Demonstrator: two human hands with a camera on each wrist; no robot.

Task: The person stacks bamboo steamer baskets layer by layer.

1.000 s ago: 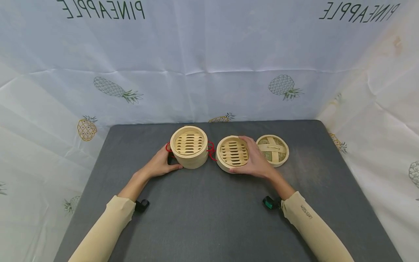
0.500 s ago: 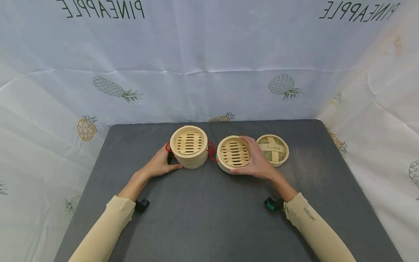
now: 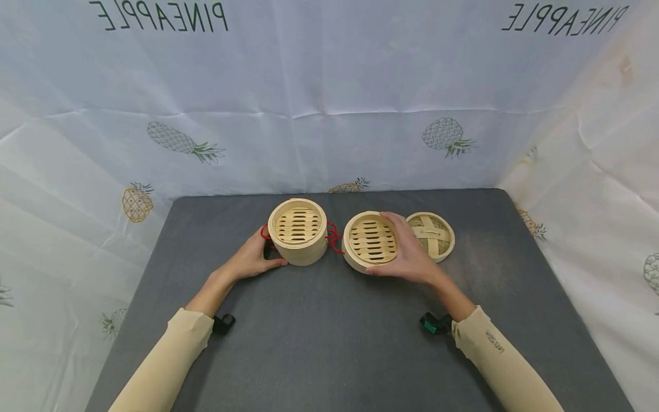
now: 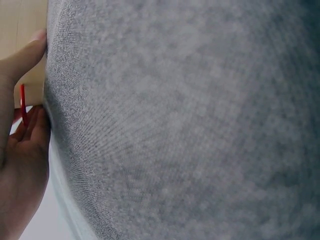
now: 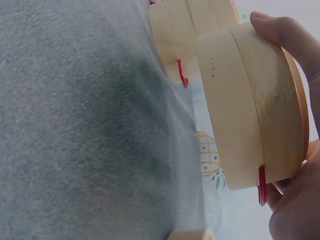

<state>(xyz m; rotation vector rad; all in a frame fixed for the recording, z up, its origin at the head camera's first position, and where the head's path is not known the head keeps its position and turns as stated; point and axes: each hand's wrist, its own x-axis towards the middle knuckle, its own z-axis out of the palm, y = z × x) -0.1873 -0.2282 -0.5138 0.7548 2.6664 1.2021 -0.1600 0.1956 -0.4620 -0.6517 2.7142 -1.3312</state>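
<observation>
In the head view, a round bamboo steamer [image 3: 297, 252] with a slatted top and red side loops stands left of the table's middle. My left hand [image 3: 252, 257] holds its left side, thumb at the front; in the left wrist view the fingers lie by a red loop [image 4: 23, 102]. A shallower bamboo steamer basket [image 3: 368, 240] is to the right, gripped on its right side by my right hand [image 3: 409, 257]. In the right wrist view this basket [image 5: 250, 110] looks raised off the table. Behind the right hand lies a round woven steamer lid [image 3: 437, 237], partly covered.
The grey table [image 3: 329, 343] reaches to a white cloth backdrop [image 3: 319, 149] printed with pineapples. More of the same cloth hangs at the left and right sides.
My right hand and its steamer basket have shifted slightly to the right and up, covering a bit more of the lid. My left hand and its steamer stay in place.
</observation>
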